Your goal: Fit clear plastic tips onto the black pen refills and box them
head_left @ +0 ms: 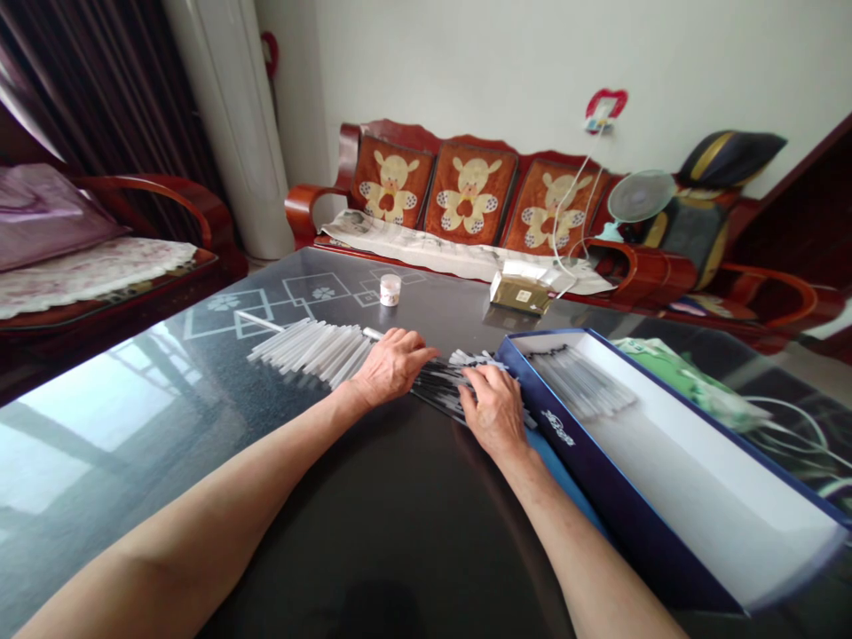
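My left hand is closed, its fingers curled together and pointing right. The end of a white tube sticks out behind its knuckles, seemingly in its grip. Left of it, a row of translucent white tubes lies side by side on the dark table. My right hand rests over a pile of thin black sticks with pale ends, thumb and forefinger apart. Its palm side is hidden. Just right of this hand stands a long blue box with a white inside, holding a bundle of clear tubes with black tips.
A small round jar and a tissue box stand farther back. One loose white tube lies beyond the row. At the right are a green cloth bag and white cables. A wooden sofa lines the wall.
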The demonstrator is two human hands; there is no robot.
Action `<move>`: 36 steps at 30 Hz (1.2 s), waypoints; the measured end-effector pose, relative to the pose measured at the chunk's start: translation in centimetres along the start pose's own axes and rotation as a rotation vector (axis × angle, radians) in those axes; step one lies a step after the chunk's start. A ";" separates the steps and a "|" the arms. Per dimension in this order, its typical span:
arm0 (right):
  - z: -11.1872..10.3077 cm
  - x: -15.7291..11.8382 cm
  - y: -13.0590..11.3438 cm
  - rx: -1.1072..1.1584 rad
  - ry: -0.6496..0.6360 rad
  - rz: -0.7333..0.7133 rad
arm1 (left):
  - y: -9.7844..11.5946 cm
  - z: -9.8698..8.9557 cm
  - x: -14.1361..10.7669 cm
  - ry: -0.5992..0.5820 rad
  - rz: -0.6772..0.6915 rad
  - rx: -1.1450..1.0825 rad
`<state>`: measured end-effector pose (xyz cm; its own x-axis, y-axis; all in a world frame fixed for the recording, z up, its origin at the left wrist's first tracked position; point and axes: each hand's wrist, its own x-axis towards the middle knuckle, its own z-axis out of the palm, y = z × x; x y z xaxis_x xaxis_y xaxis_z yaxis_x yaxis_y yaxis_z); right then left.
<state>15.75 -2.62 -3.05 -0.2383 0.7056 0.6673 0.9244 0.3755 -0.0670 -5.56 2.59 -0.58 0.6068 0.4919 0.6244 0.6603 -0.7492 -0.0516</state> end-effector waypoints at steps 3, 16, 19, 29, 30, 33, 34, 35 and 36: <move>0.0 -0.1 0.1 0.038 0.019 -0.002 | 0.4 -0.7 0.2 0.074 0.036 0.021; 0.4 0.0 0.6 0.179 0.183 0.056 | 0.7 -1.2 2.0 0.550 -0.644 -0.889; 0.8 0.0 0.7 0.237 0.215 0.104 | 0.8 -0.9 2.3 0.493 -0.790 -1.242; 0.0 0.4 0.6 0.460 0.303 0.096 | 1.1 -0.3 1.4 0.175 -0.769 -1.237; 0.0 0.4 0.6 0.515 0.313 0.135 | 0.8 -0.5 1.2 0.133 -0.697 -1.114; 0.2 0.5 0.5 0.757 0.286 0.316 | 0.6 -1.3 1.0 -0.033 -0.378 -0.642; 0.4 0.6 0.3 0.847 0.258 0.379 | 0.8 -1.6 1.0 -0.094 -0.275 -0.505; 0.4 0.6 0.2 0.931 0.223 0.431 | 1.1 -2.0 1.1 -0.153 -0.194 -0.399; 0.5 0.6 0.0 1.005 0.189 0.471 | 1.5 -2.3 1.2 -0.210 -0.141 -0.327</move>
<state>15.43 -1.88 -3.02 0.1989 0.8349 0.5132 0.2302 0.4692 -0.8525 -4.87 1.03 1.89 0.6200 0.6542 0.4331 0.5888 -0.7528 0.2942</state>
